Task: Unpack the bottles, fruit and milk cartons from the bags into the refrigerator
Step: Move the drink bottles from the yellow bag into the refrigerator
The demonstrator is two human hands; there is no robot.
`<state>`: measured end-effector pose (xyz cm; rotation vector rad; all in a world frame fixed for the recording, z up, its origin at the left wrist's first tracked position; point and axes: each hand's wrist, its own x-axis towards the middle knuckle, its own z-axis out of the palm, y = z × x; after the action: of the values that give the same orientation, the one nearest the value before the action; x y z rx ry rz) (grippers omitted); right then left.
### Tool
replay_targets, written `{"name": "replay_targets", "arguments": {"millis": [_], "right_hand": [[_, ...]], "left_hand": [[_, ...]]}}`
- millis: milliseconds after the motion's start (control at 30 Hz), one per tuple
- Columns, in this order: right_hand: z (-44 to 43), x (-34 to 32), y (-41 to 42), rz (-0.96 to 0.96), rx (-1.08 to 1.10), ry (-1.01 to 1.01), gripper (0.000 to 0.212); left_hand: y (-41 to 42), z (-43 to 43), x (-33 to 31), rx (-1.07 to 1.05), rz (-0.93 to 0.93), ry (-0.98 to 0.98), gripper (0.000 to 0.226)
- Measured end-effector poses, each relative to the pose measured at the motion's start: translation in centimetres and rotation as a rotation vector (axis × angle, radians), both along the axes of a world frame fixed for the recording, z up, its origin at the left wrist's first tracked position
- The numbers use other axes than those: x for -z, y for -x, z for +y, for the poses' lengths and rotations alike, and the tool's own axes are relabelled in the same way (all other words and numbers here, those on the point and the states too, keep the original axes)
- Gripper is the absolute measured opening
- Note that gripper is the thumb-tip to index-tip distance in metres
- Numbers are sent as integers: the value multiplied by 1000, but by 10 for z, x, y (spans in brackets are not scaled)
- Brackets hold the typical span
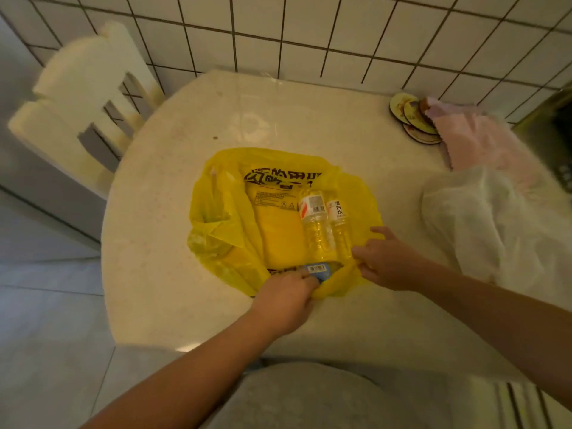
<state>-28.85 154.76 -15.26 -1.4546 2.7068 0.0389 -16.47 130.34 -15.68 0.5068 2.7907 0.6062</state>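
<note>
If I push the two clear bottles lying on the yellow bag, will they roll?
Probably: the clear bottles are round and lie on their sides. They look full, so likely heavy. The thin yellow bag underneath may slip.

The one camera sat on the person's head, looking forward and steeply down over the near edge of the round table (173, 181), close enough that the yellow bag (278, 233) lay in the middle of the picture. Its wide lens bent the tiled wall (340, 35) along the top and caught the chair (83, 97) at far left and the floor (46, 289) below it.
</note>
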Motion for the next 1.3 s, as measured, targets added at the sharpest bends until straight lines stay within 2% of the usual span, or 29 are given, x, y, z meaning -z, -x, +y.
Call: {"name": "replay_targets", "arguments": {"millis": [67, 167, 233, 300, 400, 467, 533, 600, 767, 867, 1033, 1200, 1300], "right_hand": [[23, 4, 0, 24, 22, 11, 15], [51, 13, -7, -39, 121, -47, 38], [56, 16, -16, -182, 213, -113, 64], [50, 14, -21, -277, 291, -107, 81], [36, 12, -18, -194, 305, 154, 57], [21, 8, -13, -172, 263, 285, 38], [-1, 3, -7, -225, 221, 314, 30], [-26, 1, -1, -254, 200, 297, 39], [-72, 7, 19, -234, 247, 32, 57], [-82, 9, 27, -180, 162, -170, 57], [-92, 3, 45, -127, -26, -408, 64], [-92, 7, 50, 23, -184, -545, 80], [-97, 7, 53, 98, -287, -565, 71]], "left_hand": [[-2, 14, 1, 25, -27, 31, 31], [-11, 32, 6, -4, -129, 102, 43], [-17, 39, 10, -110, -206, 78, 50], [-22, 40, 13, -259, -214, -1, 45], [-23, 39, 18, -424, -25, -78, 25], [-18, 39, 21, -487, 68, -23, 26], [-12, 40, 21, -546, 43, 60, 37], [-6, 43, 20, -609, -80, 138, 51], [-3, 40, 20, -748, -284, 239, 71], [-8, 31, 27, -779, -369, 290, 66], [-17, 10, 35, -880, -476, 244, 61], [-25, -16, 42, -820, -526, 17, 57], [-31, -29, 39, -784, -573, -121, 46]]}}
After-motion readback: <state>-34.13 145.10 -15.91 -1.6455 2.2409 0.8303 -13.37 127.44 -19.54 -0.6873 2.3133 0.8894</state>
